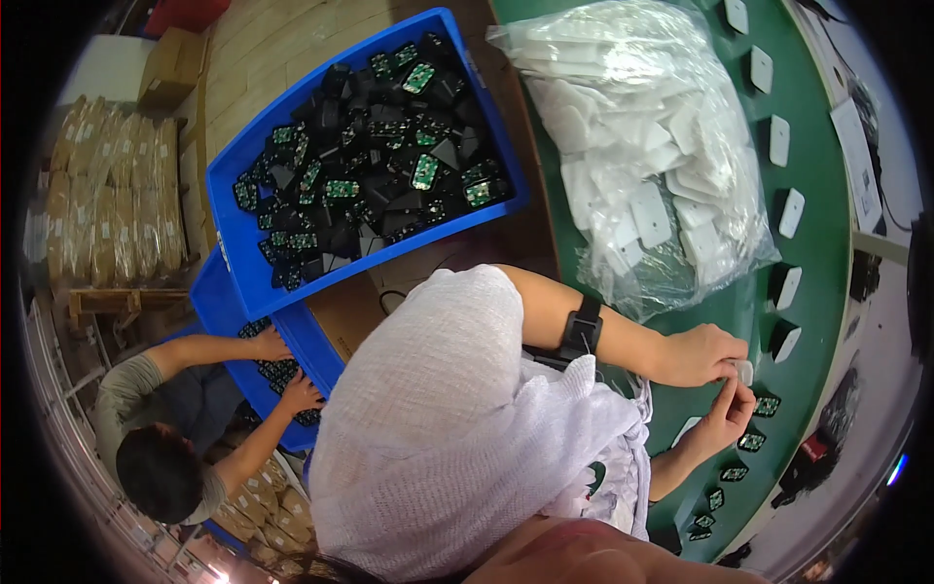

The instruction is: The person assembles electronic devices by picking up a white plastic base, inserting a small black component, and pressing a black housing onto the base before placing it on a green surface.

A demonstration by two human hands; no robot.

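Note:
My left hand (702,355), a black band on its forearm, has its fingers closed on a small white plastic cover (745,371) over the green table (822,321). My right hand (730,414) pinches the same cover from the near side. Most of the cover is hidden by my fingers. Beyond my left hand runs a row of black housings topped with white covers (791,212). On the near side, a line of black housings with bare green circuit boards (751,441) continues past my right hand. Another white piece (686,430) shows partly behind my right wrist.
A large clear bag of white covers (652,146) lies on the table. Beside the table, a blue bin (365,261) holds many black housings with boards. Another person (161,467) reaches into a second blue bin (219,292). Wrapped brown packages (117,195) are stacked at far left.

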